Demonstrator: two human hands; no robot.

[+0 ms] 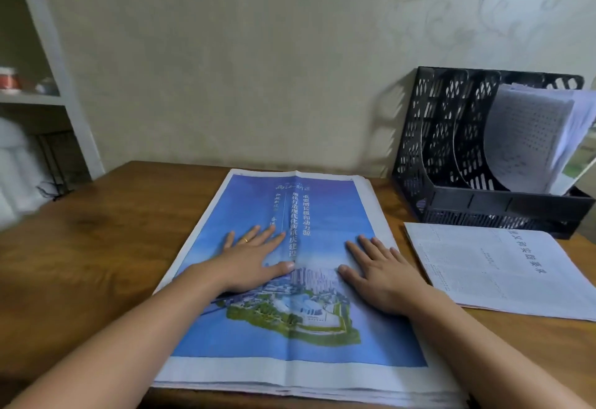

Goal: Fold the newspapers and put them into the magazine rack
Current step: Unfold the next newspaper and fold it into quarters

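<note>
The blue newspaper page (pixel 290 279) carries vertical white Chinese headlines, legibly including 重要增长极和动力源 and 加快打造现代化新重庆建设.

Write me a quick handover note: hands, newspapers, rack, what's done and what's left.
Left hand and right hand: both flat, fingers straight, pressing the blue newspaper on the wooden table.
Blue newspaper tops a stack in front of you, not yet folded.
Folded newspaper lies on the table right of it, in front of the black magazine rack.
Rack's right slot already holds papers.
Left: fold the stack, rack everything.
</note>
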